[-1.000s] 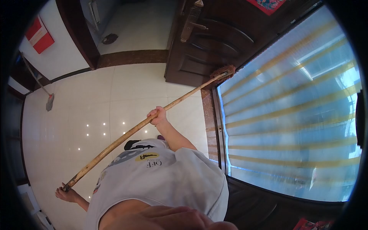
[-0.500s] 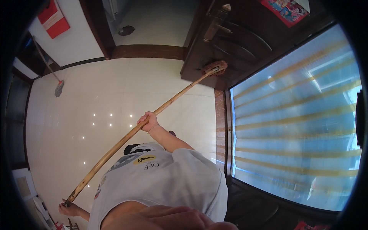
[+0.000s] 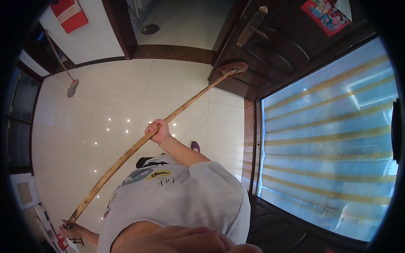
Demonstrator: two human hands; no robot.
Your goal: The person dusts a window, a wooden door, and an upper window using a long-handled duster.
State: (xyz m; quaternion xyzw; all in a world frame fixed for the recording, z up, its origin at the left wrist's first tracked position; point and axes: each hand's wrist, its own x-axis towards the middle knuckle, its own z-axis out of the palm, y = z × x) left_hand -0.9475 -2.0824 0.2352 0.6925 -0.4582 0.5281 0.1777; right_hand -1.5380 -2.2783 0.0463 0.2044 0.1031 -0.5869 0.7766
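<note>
A long wooden pole (image 3: 114, 169) runs diagonally across the view, with a reddish-brown mop head (image 3: 232, 68) at its far end. The mop head lies against the lower part of the dark brown door (image 3: 291, 63). Around the middle of the pole, my right hand (image 3: 158, 131) is closed, fingers wrapped over the wood. My left hand (image 3: 71, 230) holds the dark near end of the pole at the lower left; part of its fingers is hidden behind the pole.
Glossy pale tiles (image 3: 168, 90) cover the floor. Another mop (image 3: 72, 87) leans at the left, and a dark mop head (image 3: 150, 28) lies beyond the doorway. At the right is a striped, translucent curtain (image 3: 325, 143). White furniture (image 3: 25, 192) stands lower left.
The mop head has moved left across the door, away from the curtain-side edge. The view has shifted, and more of the purple shoe shows. Both hands keep their hold on the pole.
</note>
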